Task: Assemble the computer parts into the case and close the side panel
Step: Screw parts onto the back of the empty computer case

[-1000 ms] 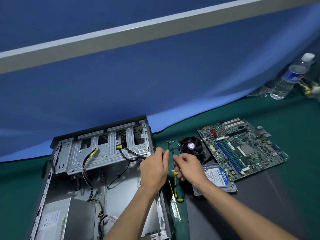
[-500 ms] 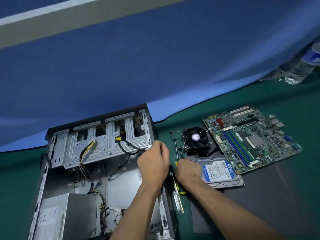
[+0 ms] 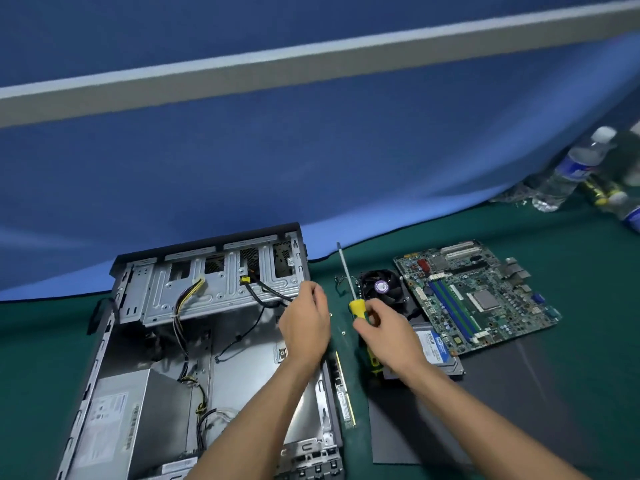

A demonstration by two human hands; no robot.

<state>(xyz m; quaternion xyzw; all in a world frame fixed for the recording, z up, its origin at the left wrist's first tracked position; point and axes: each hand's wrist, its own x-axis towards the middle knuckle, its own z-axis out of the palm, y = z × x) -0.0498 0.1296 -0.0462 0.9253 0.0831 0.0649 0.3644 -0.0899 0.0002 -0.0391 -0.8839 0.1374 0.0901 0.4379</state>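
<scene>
The case [image 3: 194,341] lies open on its side, so its floor can be reached from above. The drive cage [image 3: 214,289] covers its far end, with cables [image 3: 183,327] hanging from it into the middle. The power supply [image 3: 138,420] fills the near left corner. Bare floor shows at centre right, under the left hand [image 3: 306,323] and forearm.

Right of the case, a narrow strip of mat holds a RAM stick [image 3: 344,393] and small screws [image 3: 343,332]. The right hand [image 3: 388,332] holds a screwdriver [image 3: 349,282] upright there. Beyond stand the fan [image 3: 381,287], hard drive [image 3: 438,348] and motherboard [image 3: 478,296], packed together. The dark panel [image 3: 485,410] lies flat nearer. Open mat lies far right; bottles [image 3: 571,171] crowd the far corner.
</scene>
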